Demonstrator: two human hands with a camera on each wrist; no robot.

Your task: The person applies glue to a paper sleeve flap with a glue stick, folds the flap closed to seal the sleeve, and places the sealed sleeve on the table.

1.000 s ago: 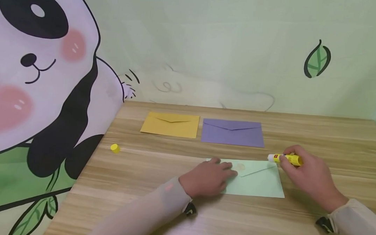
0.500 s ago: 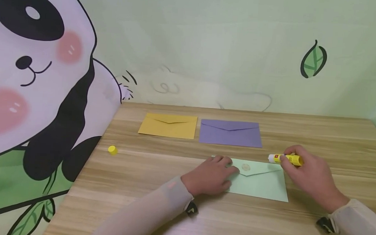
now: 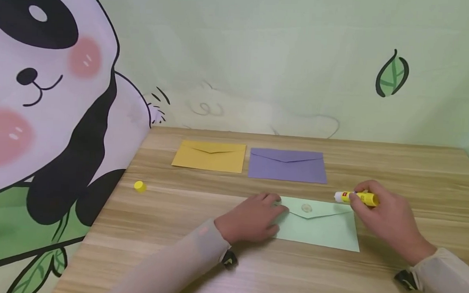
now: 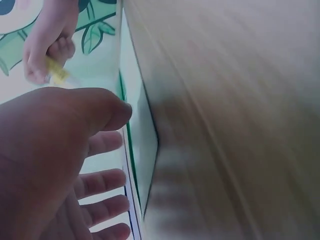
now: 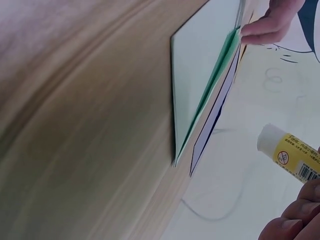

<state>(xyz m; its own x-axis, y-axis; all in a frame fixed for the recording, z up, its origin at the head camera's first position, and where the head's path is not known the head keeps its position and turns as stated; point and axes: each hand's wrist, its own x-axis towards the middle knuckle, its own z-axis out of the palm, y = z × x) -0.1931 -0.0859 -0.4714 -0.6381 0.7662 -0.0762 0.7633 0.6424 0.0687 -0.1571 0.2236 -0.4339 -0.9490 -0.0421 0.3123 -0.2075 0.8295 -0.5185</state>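
Observation:
A light green envelope [image 3: 317,229] lies on the table with its pointed flap folded over and a small round mark [image 3: 306,208] near the flap's tip. My left hand [image 3: 252,218] is at its left end, fingers spread, fingertips right at the paper; that end is partly hidden beneath the hand. In the left wrist view the fingers [image 4: 102,182] look straight. My right hand [image 3: 390,216] grips a yellow glue stick [image 3: 366,199] by its barrel above the envelope's upper right corner. The glue stick's white end [image 5: 271,137] is uncapped and points left.
A yellow envelope [image 3: 210,158] and a purple envelope [image 3: 287,168] lie side by side at the back of the table. The yellow cap [image 3: 140,186] rests near the table's left edge. Behind stands a pale green backdrop with a panda [image 3: 90,127] printed at left.
The green envelope has shifted slightly right and turned a little. My left hand has slid left towards its end, uncovering more of the flap. The right hand stays in place with the glue stick.

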